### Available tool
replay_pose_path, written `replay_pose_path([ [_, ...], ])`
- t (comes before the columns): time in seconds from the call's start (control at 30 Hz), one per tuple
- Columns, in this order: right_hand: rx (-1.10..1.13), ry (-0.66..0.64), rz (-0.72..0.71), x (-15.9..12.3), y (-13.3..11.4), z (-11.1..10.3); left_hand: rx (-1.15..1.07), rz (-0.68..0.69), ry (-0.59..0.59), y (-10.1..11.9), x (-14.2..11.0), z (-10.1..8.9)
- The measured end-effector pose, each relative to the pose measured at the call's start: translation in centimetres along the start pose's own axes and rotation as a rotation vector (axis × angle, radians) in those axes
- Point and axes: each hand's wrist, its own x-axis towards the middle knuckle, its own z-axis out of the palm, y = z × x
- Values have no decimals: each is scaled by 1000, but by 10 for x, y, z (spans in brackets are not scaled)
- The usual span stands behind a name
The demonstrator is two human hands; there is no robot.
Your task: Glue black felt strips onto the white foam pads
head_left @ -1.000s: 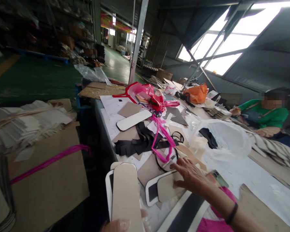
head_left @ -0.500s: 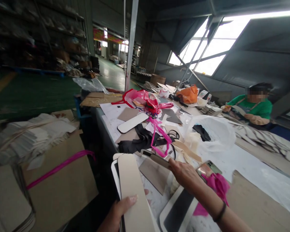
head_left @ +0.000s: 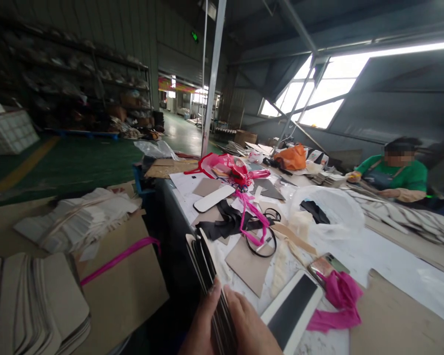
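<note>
Both my hands clasp a thin stack of flat oblong panels (head_left: 203, 264), held on edge over the table's near corner. My left hand (head_left: 203, 320) presses the stack's left face, and my right hand (head_left: 249, 328) closes against its right face. Just right of my hands a white-rimmed panel with a black centre (head_left: 292, 310) lies flat on the table (head_left: 377, 266). Beside that panel lie a crumpled pink strip (head_left: 336, 301) and a phone (head_left: 323, 265).
Cardboard pieces, black cut-outs (head_left: 225, 224), a pink ribbon (head_left: 253, 217), a white plastic bag (head_left: 329, 212) and a red bag (head_left: 225, 165) litter the table. A person in green (head_left: 395, 172) works at the far right. A cardboard box (head_left: 111, 281) and stacked panels (head_left: 33, 305) stand on my left.
My right hand lifted a panel off the table and brought it onto the stack in my left hand. The stack has turned from flat-facing to edge-on, and my view has risen.
</note>
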Motion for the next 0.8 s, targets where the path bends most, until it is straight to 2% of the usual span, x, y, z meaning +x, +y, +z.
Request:
replay_pose_path([
  [0.07,34,-53,38,1,1,-2,-31,-48,-26,0,-1,2],
  [0.13,110,-78,26,3,-4,-15,-61,-45,-57,-3,1,6],
  [0.23,198,8,56,6,-16,-41,-72,82,-109,-10,12,15],
  [0.33,160,106,163,13,-22,-69,-53,200,-156,-15,24,26],
  [0.4,164,104,207,20,-21,-91,-25,232,-196,-13,29,30],
  [0.47,203,45,228,27,-18,-115,61,233,-224,-4,33,30],
  [0.53,130,-2,224,33,-13,-139,211,272,-166,12,39,25],
  [0.57,44,-13,215,35,-10,-150,299,327,-87,21,44,20],
  [0.63,-163,-39,190,39,0,-166,450,531,90,40,55,10],
  [0.67,-240,-64,168,41,6,-170,525,651,138,49,62,5],
  [0.73,-318,-143,114,46,22,-168,710,841,145,60,73,-4],
  [0.8,-331,-219,35,52,41,-154,886,891,95,63,83,-11],
])
